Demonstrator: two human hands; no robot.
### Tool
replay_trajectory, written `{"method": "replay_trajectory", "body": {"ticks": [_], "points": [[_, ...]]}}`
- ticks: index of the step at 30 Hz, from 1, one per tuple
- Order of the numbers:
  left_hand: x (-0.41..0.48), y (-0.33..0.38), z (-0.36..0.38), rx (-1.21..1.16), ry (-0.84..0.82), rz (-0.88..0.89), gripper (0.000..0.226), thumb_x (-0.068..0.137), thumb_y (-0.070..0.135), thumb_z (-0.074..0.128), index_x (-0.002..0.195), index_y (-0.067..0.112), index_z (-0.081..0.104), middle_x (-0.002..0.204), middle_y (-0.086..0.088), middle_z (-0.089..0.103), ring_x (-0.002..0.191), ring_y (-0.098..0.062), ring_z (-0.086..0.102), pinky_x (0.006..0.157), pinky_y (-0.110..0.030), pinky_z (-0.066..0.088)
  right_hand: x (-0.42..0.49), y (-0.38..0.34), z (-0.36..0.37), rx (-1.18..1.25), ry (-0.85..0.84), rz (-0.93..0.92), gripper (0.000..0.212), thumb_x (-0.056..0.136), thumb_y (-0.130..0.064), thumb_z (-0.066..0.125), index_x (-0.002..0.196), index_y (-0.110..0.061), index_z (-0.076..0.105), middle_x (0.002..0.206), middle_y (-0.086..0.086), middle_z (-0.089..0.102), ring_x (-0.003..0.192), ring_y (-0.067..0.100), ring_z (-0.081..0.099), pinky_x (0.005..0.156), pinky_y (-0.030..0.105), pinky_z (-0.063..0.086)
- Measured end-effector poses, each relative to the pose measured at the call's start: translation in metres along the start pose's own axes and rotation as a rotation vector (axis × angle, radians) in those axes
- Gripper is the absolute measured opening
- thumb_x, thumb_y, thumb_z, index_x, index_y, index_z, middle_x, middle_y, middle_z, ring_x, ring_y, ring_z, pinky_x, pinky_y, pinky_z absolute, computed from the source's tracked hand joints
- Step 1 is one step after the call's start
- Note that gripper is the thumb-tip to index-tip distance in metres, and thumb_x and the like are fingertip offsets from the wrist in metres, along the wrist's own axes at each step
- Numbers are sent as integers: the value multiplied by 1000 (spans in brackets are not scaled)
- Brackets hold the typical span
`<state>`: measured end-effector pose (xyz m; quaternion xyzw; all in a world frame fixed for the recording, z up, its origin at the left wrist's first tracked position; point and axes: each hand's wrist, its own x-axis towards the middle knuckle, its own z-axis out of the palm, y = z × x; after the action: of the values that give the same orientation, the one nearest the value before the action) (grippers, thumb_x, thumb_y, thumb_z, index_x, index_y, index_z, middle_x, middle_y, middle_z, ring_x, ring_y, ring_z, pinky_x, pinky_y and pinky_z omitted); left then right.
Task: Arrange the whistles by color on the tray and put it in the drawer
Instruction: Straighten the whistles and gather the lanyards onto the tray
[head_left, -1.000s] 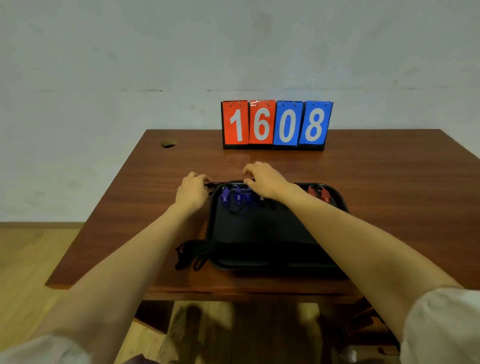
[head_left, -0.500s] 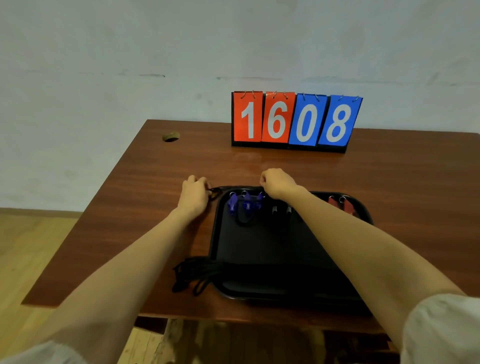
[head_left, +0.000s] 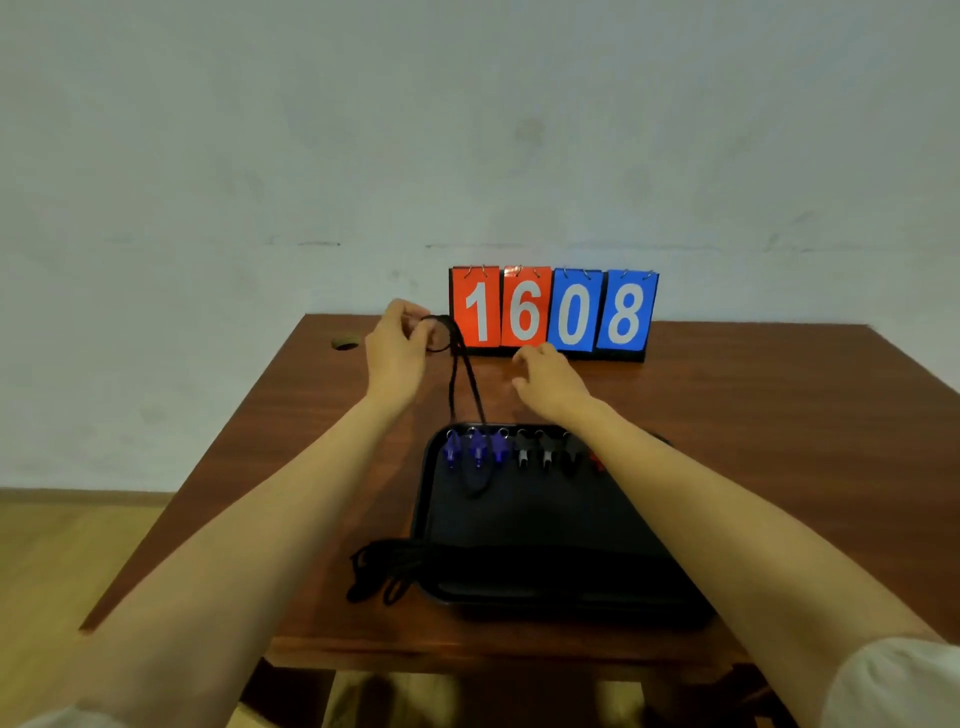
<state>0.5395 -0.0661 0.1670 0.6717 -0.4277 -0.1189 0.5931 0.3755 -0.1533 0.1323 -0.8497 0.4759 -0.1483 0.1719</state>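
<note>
Left hand (head_left: 397, 345) pinches cord (head_left: 464, 384) above tray (head_left: 431, 525) far edge (likely untangling blue whistles (head_left: 475, 449)); right hand (head_left: 545, 382) relaxed, empty

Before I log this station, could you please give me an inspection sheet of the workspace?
Surface: wooden table, round hole at its far left.
Job's things: black tray; three blue whistles, three black whistles and a red whistle, partly hidden by the right forearm, in a row along its far edge.
Clutter: scoreboard reading 1608 at the table's back.
Hands: left hand pinches a raised black cord; right hand hovers open, holding nothing.
Cables: that cord runs down to the blue whistles; a cord bundle lies at the tray's near left corner.
Surroundings: pale wall, wooden floor.
</note>
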Motion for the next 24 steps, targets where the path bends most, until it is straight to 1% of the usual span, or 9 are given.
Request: {"method": "replay_trajectory", "body": {"ticks": [3,5,8,10,14,16,18,21,24], "points": [[-8,52,4,-149,-26,39,4,91,6,54,91,10,55,81,-5,63,82,-24,66,75,-36,58,-19,-7,-31,95,61,0,42,96,-15,49,136,-9,41,140,13,38,120,28,47,98,36,41],[-11,79,5,-169,-56,86,5,90,5,54,91,10,56,80,-3,61,79,-21,64,75,-37,59,-30,-12,-54,187,155,-18,40,97,-12,45,136,-8,41,140,13,41,120,27,48,96,33,41],[-17,109,4,-123,-155,159,6,89,6,56,91,11,59,81,-6,62,75,-22,65,74,-36,58,-47,-27,-93,344,316,-88,32,100,-15,41,131,-11,47,131,9,51,106,20,54,84,24,41],[-25,127,5,-93,-232,214,5,89,7,57,91,11,60,80,-4,63,67,-18,64,66,-27,57,-59,-40,-118,400,348,-157,32,101,-17,40,130,-12,49,124,6,54,95,17,54,79,21,41],[-39,159,8,-25,-273,352,7,91,9,55,95,8,61,78,3,62,62,-5,58,54,-7,47,-81,-53,-154,352,266,-200,29,100,-18,40,127,-17,51,104,0,56,85,18,58,59,17,43],[-43,171,9,7,-278,407,12,92,8,53,98,7,63,82,1,64,68,-3,57,56,-3,43,-90,-54,-165,297,266,-209,26,99,-15,38,119,-13,55,91,1,58,81,22,59,60,18,43],[-46,180,10,35,-283,441,16,93,7,50,100,7,65,91,-3,67,79,-8,59,63,2,42,-99,-53,-173,300,293,-206,26,100,-14,35,112,-11,58,78,-3,55,73,20,54,58,20,41],[-52,186,10,68,-311,461,23,95,6,46,105,8,66,103,-5,68,90,-9,57,69,5,40,-107,-49,-183,308,324,-161,30,101,-17,32,114,-12,59,74,-10,48,58,10,45,52,18,34],[-60,186,7,107,-367,444,31,98,7,40,116,11,64,115,-4,65,100,-11,56,81,-6,42,-115,-45,-190,292,342,-137,31,102,-17,30,117,-13,57,73,-6,50,51,9,39,44,14,32]]}}
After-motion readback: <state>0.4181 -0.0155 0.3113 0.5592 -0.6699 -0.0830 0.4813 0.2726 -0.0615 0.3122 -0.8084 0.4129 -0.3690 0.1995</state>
